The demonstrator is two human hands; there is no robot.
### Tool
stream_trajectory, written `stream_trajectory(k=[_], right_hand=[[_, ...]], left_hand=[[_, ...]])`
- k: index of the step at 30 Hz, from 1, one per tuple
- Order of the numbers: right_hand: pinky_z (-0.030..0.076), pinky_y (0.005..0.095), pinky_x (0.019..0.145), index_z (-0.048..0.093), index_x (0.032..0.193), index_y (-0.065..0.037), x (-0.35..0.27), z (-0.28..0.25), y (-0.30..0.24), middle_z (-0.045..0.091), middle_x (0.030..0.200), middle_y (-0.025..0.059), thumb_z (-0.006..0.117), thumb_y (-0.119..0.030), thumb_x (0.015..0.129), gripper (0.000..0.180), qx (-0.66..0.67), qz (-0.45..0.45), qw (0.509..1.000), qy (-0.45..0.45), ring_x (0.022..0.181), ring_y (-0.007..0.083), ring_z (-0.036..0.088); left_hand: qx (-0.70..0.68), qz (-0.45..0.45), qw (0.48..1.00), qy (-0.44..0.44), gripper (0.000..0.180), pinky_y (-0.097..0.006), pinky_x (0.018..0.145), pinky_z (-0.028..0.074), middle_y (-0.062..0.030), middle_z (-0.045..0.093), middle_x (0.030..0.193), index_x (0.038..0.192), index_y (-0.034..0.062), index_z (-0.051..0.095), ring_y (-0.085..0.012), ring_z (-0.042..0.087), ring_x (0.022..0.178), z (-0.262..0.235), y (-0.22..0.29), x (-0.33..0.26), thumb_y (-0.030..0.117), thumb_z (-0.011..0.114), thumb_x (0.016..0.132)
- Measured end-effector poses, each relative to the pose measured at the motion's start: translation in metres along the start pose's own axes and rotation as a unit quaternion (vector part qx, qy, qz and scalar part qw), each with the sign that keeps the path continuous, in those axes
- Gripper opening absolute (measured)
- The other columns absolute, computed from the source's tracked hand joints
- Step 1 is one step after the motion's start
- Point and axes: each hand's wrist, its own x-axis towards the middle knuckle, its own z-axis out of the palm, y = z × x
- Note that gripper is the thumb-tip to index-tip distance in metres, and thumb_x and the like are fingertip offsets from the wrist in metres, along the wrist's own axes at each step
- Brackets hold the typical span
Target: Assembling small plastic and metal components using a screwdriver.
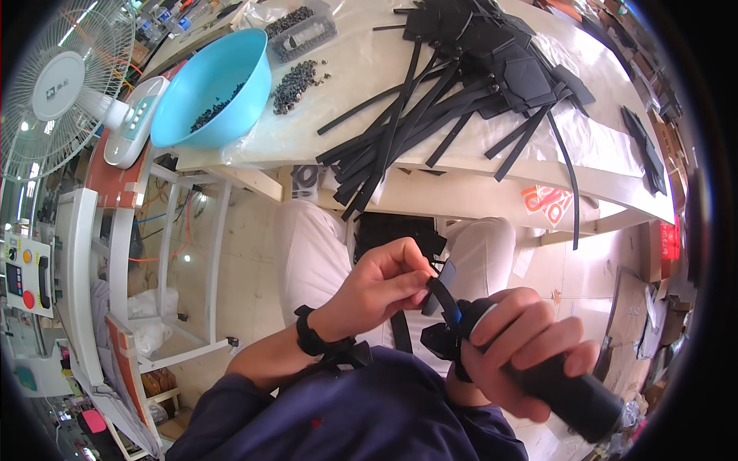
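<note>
My left hand (380,283) pinches a black strap (442,292) over my lap, fingers closed on its end. My right hand (530,346) grips a black cylindrical power tool (573,392) with its tip against the strap. The strap runs down between my knees (400,332). A pile of more black straps and flat black pieces (461,69) lies on the table above. A blue bowl (215,84) holding small dark parts sits at the table's left end.
A cream-covered table (369,54) spans the top, with loose dark small parts (296,81) and a clear tray (304,31). A white fan (58,81) stands at left, a control panel (27,273) below it. Cardboard (626,323) lies on the floor at right.
</note>
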Motion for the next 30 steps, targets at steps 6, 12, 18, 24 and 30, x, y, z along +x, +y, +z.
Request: stream_trajectory(k=[6, 12, 18, 24, 30], right_hand=[[0.047, 0.0281, 0.042, 0.036, 0.113, -0.009, 0.0, -0.021, -0.002, 0.047, 0.082, 0.0068, 0.062, -0.042, 0.09, 0.048, -0.047, 0.035, 0.993, 0.098, 0.051, 0.0152, 0.049], [0.047, 0.0286, 0.043, 0.036, 0.112, -0.009, 0.003, -0.034, -0.003, 0.047, 0.082, 0.0076, 0.061, -0.044, 0.09, 0.049, -0.066, 0.046, 0.989, 0.121, 0.053, 0.0157, 0.049], [0.04, 0.0259, 0.04, 0.039, 0.108, -0.011, 0.005, -0.033, 0.001, 0.043, 0.078, 0.0041, 0.063, -0.045, 0.088, 0.046, -0.112, 0.049, 0.98, 0.157, 0.051, 0.0118, 0.044], [0.046, 0.0302, 0.041, 0.032, 0.108, -0.011, 0.006, -0.043, -0.005, 0.047, 0.08, 0.0073, 0.061, -0.046, 0.09, 0.049, -0.101, 0.066, 0.984, 0.131, 0.049, 0.016, 0.049], [0.046, 0.0293, 0.041, 0.031, 0.109, -0.011, 0.007, -0.051, -0.011, 0.047, 0.08, 0.0075, 0.061, -0.047, 0.09, 0.051, -0.103, 0.074, 0.981, 0.147, 0.051, 0.0155, 0.05]], left_hand=[[0.687, 0.098, 0.709, 0.122, 0.026, -0.029, 0.059, 0.048, -0.013, 0.064, 0.077, 0.114, 0.0008, 0.058, -0.0179, 0.059, 0.06, -0.015, 0.025, 0.022, 0.007, 0.061, 0.089], [0.773, 0.222, 0.585, 0.103, 0.016, -0.035, 0.056, 0.046, -0.0153, 0.063, 0.074, 0.1, -0.0005, 0.063, -0.026, 0.06, 0.06, 0.055, 0.072, 0.064, 0.008, 0.062, 0.086], [0.847, 0.337, 0.406, 0.063, 0.016, -0.043, 0.073, 0.048, -0.0172, 0.062, 0.08, 0.09, -0.0019, 0.058, -0.0337, 0.062, 0.078, 0.072, 0.082, 0.178, 0.01, 0.065, 0.081], [0.892, 0.31, 0.319, 0.079, 0.01, -0.043, 0.076, 0.046, -0.0182, 0.059, 0.078, 0.084, -0.0003, 0.052, -0.0356, 0.058, 0.078, 0.03, 0.075, 0.233, -0.002, 0.057, 0.075], [0.874, 0.321, 0.357, 0.075, 0.01, -0.048, 0.078, 0.047, -0.0247, 0.061, 0.084, 0.087, -0.0054, 0.056, -0.0423, 0.059, 0.083, 0.045, 0.102, 0.216, 0.001, 0.049, 0.083]])
